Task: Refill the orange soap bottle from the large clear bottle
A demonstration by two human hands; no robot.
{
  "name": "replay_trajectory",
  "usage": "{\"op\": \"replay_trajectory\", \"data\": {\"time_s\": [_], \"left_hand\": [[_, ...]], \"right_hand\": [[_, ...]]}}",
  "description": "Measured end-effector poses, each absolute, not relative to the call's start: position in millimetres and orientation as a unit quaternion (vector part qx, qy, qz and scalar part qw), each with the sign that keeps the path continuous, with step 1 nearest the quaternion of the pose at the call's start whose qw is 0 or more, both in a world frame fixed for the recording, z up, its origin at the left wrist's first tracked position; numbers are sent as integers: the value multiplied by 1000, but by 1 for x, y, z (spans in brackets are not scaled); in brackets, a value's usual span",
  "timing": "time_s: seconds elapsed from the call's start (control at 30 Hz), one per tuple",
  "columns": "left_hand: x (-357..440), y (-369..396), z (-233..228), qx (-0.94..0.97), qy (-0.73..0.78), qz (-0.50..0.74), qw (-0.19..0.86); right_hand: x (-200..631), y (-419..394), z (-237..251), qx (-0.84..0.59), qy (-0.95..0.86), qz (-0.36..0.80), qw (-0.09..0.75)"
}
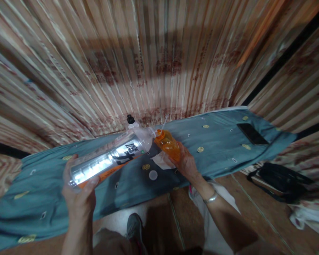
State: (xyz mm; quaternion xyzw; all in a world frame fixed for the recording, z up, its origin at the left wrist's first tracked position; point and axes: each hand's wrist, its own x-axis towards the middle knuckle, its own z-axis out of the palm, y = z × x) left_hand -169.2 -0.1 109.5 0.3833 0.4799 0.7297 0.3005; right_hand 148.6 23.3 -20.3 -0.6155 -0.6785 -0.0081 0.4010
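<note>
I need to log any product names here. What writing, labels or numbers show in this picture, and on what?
Clear bottle in the left hand: large dark characters on its label, too blurred to read.
Curtain behind: rows of reddish print, too blurred to read.
Orange pouch in the right hand: no writing visible.
Blue cloth: only small patterns, no text.
</note>
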Motion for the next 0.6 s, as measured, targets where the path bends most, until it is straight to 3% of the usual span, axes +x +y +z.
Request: {"op": "replay_trajectory", "data": {"time_s": [0.6], "left_hand": [[-172, 3, 107, 393, 471, 731, 298]], "right_hand": [[147, 25, -18, -621, -674, -3, 401]]}}
